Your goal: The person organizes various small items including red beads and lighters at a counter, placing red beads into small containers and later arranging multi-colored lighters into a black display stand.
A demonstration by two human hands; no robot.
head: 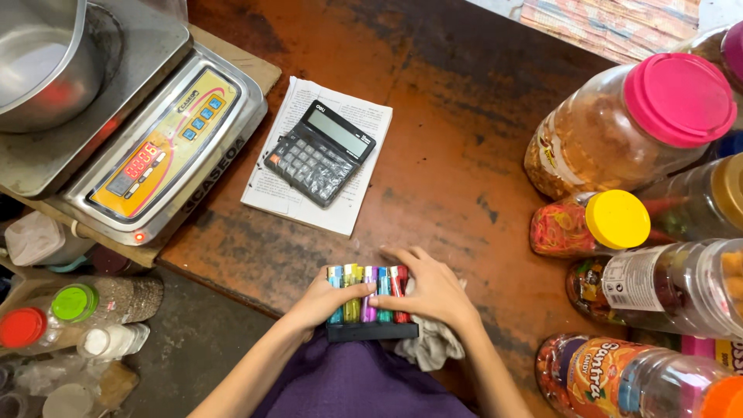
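At the table's [433, 155] near edge, the left hand [321, 300] closes its grip on the black tray [371, 331] of coloured lighters [368, 292]; the right hand [433, 290] lies open-fingered across them. Likely steadying the row; pulling one calls for a pinch.

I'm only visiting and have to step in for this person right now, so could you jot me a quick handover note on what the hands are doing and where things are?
Left hand: rests against the left end of the row of coloured lighters, fingers curled on it.
Right hand: lies over the right end of the row, above a grey cloth.
The lighters stand side by side in a dark tray at the near edge of the brown table.
Done: the tray looks full, with the lighters upright.
Left: I cannot tell; both hands are on the row.
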